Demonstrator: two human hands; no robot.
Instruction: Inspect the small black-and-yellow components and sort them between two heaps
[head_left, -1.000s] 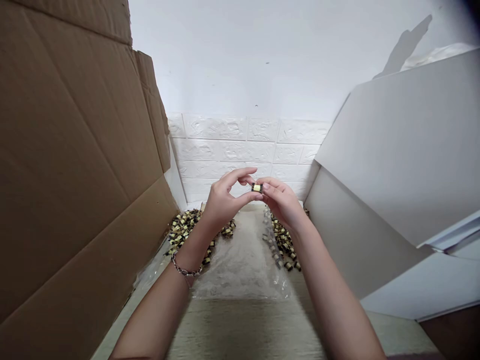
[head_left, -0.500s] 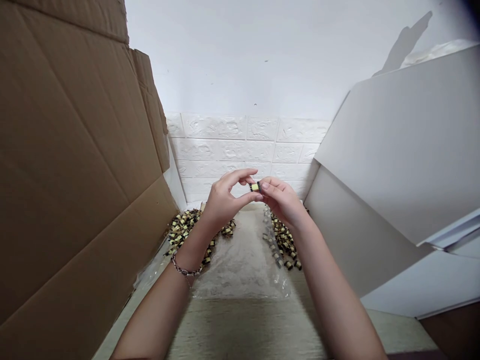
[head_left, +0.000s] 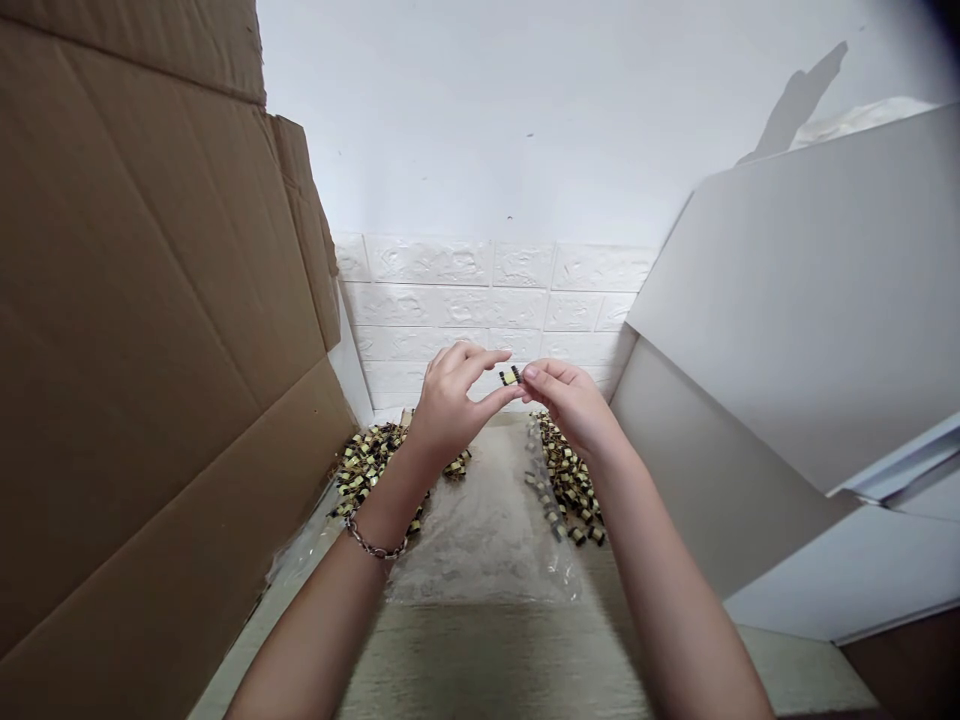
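Between the thumb and fingers of my right hand (head_left: 564,395) is a small transformer (head_left: 511,377), with a yellow-wrapped middle and black ends with pins. My left hand (head_left: 459,395) is open around it, index finger stretched above and thumb just below. Whether the left thumb touches the part I cannot tell. Beneath the hands lies a clear plastic bag (head_left: 487,530), flat on the table. A heap of similar transformers (head_left: 367,465) spreads on the left, partly hidden by my left forearm. Another pile of transformers (head_left: 574,485) lies on the right, some under the bag's edge.
A tall brown cardboard panel (head_left: 150,330) walls off the left side. On the right stand white panels (head_left: 810,300). A white brick-patterned wall (head_left: 442,305) closes the back. The wooden table (head_left: 487,660) shows its bare front part.
My left index finger and thumb have spread farther apart around the transformer, and the transformer has tilted slightly in my right fingers. The whole view has shifted a little.
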